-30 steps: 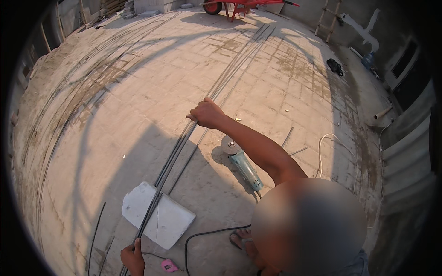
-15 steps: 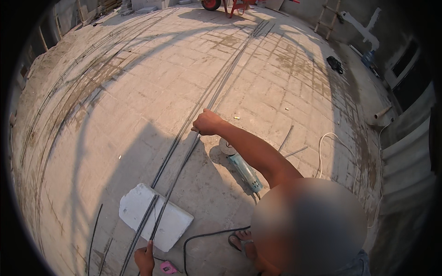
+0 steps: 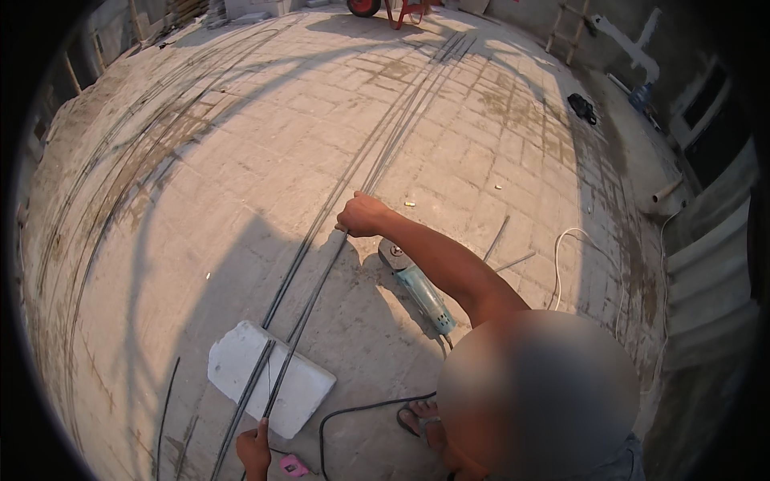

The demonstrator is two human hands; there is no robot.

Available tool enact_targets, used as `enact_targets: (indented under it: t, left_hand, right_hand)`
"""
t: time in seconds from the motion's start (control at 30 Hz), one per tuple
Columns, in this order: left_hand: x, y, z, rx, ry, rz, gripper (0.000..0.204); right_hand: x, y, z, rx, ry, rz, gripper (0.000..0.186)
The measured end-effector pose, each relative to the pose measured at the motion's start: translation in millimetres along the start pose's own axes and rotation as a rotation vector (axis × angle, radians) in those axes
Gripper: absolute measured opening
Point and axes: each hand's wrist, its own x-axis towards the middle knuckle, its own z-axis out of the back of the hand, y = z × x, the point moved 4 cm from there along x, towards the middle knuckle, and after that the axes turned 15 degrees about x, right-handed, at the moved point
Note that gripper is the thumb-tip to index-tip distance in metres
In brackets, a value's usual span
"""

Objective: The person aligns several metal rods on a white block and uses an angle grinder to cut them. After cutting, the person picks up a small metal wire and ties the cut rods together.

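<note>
My right hand (image 3: 362,215) is closed around thin steel rebar rods (image 3: 318,284), well ahead of me. Nearer, at the lower edge, my left hand (image 3: 253,454) grips the same rods close to their near end. A second group of rods (image 3: 277,307) runs alongside on the left. Both groups cross over a white block (image 3: 309,385) lying flat on the ground. Beneath my right forearm lies a teal angle grinder (image 3: 425,298) with a round disc. A pink tape measure (image 3: 293,465) rests beside my left hand.
A black cord (image 3: 353,406) curves from the tape measure's side toward my sandalled foot (image 3: 420,417). Short rod pieces (image 3: 497,239) lie right of the grinder, near a white cable (image 3: 559,256). Long bent rods (image 3: 104,220) stretch along the left. A red wheelbarrow (image 3: 393,12) stands far ahead.
The far ends of the rods have spread slightly apart, and the held rods have shifted a little. Both hands keep nearly the same place and grip.
</note>
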Motion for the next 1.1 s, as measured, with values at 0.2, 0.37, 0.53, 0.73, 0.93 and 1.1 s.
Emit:
enact_targets:
  t: [0.2, 0.37, 0.53, 0.73, 0.93, 1.1]
  left_hand:
    - [1, 7, 4, 0.02, -0.004, -0.009, 0.071]
    - [3, 1, -10, 0.013, 0.069, -0.025, 0.071]
    - [-6, 0, -25, 0.013, 0.042, -0.043, 0.073]
    - [8, 14, -12, -0.006, 0.021, -0.024, 0.075]
    - [6, 10, -30, -0.047, 0.104, -0.039, 0.074]
    - [5, 14, -34, -0.06, 0.079, -0.072, 0.074]
  right_hand:
    - [-1, 2, 18, -0.03, -0.032, 0.027, 0.031]
    - [-4, -4, -8, -0.016, 0.037, -0.002, 0.031]
    - [-12, -8, -15, -0.054, 0.018, 0.019, 0.033]
    - [11, -1, 10, -0.084, -0.036, 0.079, 0.019]
    - [9, 2, -8, -0.103, 0.051, 0.036, 0.017]
    - [9, -2, 2, -0.091, 0.027, 0.017, 0.015]
